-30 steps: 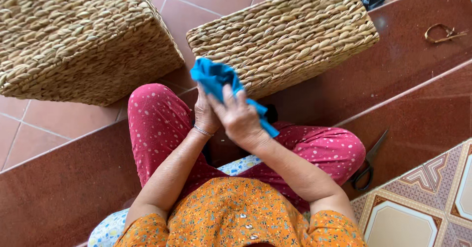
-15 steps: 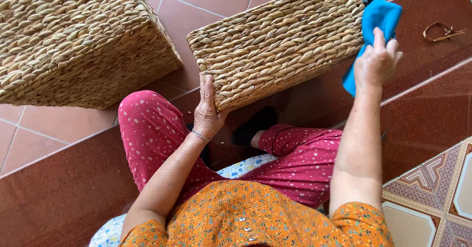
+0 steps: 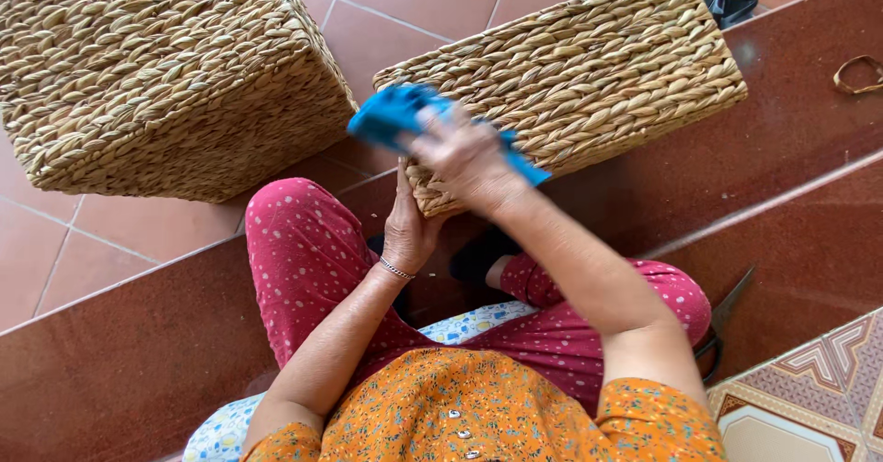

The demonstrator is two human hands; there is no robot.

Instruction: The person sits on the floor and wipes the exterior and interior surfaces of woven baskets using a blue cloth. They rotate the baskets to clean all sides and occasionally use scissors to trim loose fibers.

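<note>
Item: woven basket [image 3: 589, 76], at twelve o'clock. Our left hand [image 3: 409, 228] grips its corner, fingers curled; right hand [image 3: 464, 154] fingers pinch blue cloth [image 3: 395, 113]. We judge steady bracing and even strokes best.

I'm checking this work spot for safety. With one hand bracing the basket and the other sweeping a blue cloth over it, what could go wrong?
The left hand grips only the basket's near corner, so a hard wipe might shove it. The cloth in the right hand could snag on the rough weave. Scissors lie open by the right leg, possibly within a knee's reach.
</note>
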